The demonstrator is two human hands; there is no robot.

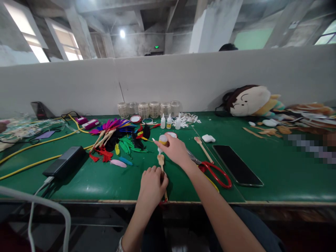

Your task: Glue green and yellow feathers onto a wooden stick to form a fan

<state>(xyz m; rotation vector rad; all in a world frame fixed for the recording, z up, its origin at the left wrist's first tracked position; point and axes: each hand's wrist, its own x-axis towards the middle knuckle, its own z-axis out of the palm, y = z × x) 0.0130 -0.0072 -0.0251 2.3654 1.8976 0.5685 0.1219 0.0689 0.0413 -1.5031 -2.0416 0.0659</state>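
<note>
My left hand (151,183) is closed on the handle of a wooden stick (161,161) that lies near the table's front edge, its wider end pointing away from me. Above that end, my right hand (174,148) holds a small glue bottle (163,140) with its nozzle tipped down. Whether the nozzle touches the wood cannot be told. A second wooden stick (203,148) lies to the right, beside red-handled scissors (216,174). Left of my hands are colourful feathers (112,127), green feathers (126,145) and red tassels (105,154).
Glass jars (154,110) line the partition, with small bottles (169,121) before them. A phone (237,164) and a plush doll (249,101) are at right. A black power adapter (64,162) and yellow cable (39,141) are at left.
</note>
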